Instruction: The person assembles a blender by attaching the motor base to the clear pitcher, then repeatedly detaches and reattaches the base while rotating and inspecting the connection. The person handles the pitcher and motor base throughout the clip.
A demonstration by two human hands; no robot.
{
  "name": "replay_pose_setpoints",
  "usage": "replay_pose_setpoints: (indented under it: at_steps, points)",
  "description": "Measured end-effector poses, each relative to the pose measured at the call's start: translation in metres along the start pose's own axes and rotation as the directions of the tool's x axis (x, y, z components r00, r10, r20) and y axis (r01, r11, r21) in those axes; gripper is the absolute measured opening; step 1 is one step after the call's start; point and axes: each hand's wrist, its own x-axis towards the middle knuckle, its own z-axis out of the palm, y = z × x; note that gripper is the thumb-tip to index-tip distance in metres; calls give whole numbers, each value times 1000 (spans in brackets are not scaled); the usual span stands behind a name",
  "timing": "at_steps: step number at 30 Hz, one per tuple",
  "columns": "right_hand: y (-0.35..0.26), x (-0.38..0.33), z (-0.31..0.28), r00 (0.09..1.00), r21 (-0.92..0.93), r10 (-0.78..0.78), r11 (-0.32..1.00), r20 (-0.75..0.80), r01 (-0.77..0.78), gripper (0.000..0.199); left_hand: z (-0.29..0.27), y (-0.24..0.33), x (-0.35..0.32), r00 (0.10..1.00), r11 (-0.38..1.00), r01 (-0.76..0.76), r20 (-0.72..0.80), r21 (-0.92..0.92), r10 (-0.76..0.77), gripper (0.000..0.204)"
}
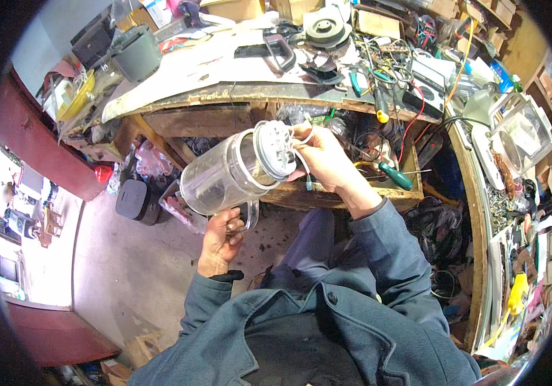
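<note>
A clear jug (215, 177) with a round grey end piece (269, 152) is held tilted in front of the bench, its grey end up and to the right. My left hand (222, 239) is closed round the jug's clear handle, below its body. Beside the grey end, my right hand (328, 156) has its fingers curled on a thin white cord (303, 161), part of which hangs below the fingers. Whether those fingers also touch the grey piece is hidden.
Behind the jug stands a cluttered workbench (224, 92) with tools, wires and a round pulley-like part (327, 31). A green-handled screwdriver (395, 175) lies in an open drawer (353, 192). Another clear jug (525, 132) sits on the right bench. A dark bin (135, 199) is on the floor.
</note>
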Motion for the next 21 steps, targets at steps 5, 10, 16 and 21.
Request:
replay_pose_setpoints:
  at_steps: [5,10,16,21]
  points:
    - [-16,-6,7,966,-642,-256,748,-47,167,26,0,1,1,1000,1000,-13,0,11,13,11]
    - [-17,-5,15,885,-865,-466,444,0,234,32,2,3,-2,1000,999,4,-31,38,-3,11]
    - [-8,-3,24,863,-856,-502,465,-46,225,31,3,4,-3,999,997,16,-30,79,-13,11]
    - [-9,-3,26,873,-803,-479,553,-91,220,27,0,3,2,1000,998,16,17,57,-17,13]
